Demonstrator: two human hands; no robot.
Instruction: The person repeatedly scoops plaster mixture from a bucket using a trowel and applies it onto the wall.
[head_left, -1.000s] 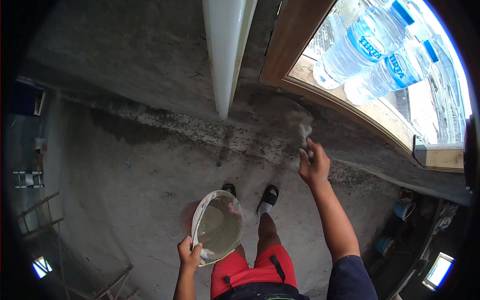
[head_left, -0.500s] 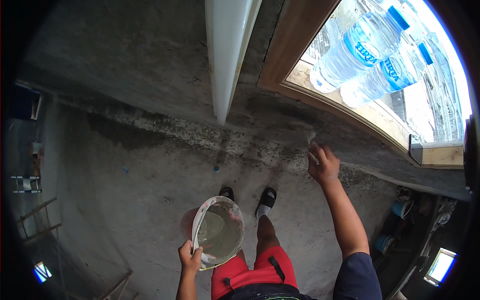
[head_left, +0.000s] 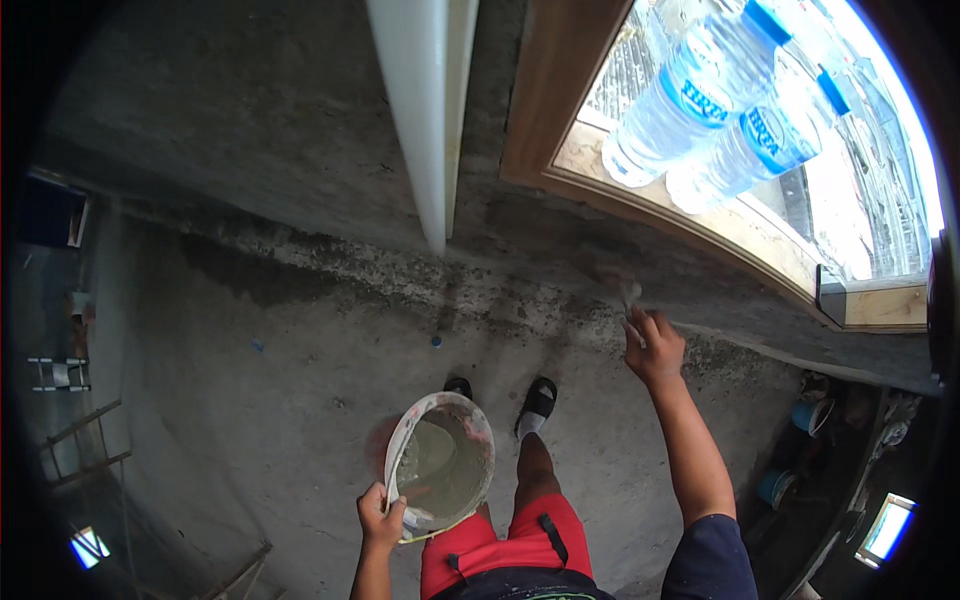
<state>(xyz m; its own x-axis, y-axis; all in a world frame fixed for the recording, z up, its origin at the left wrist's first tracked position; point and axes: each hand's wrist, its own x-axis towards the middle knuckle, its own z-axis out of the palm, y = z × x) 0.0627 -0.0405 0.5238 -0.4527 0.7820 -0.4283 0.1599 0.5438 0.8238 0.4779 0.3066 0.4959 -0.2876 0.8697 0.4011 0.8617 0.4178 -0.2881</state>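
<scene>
My left hand [head_left: 381,516] grips the rim of a pale plastic bucket [head_left: 490,455], held tilted before my waist. Wet grey cement slurry [head_left: 435,455] lies inside it. Raised to the right, my right hand [head_left: 656,347] is closed round what looks like a brush [head_left: 631,293]. Its pale part sticks out past my fingers, and its far end is blurred against the grey wall [head_left: 560,235], below the window frame. Whether the tip touches the wall I cannot make out.
Two water bottles [head_left: 665,110] [head_left: 745,150] stand on the wooden window sill [head_left: 740,220]. A white pipe [head_left: 425,120] runs down the wall. Several buckets [head_left: 775,487] stand at the right. A blue cap [head_left: 437,342] lies on the concrete floor [head_left: 250,430].
My right hand has moved slightly right and down with the brush. The left hand and bucket stay nearly where they were; the view has shifted a little.
</scene>
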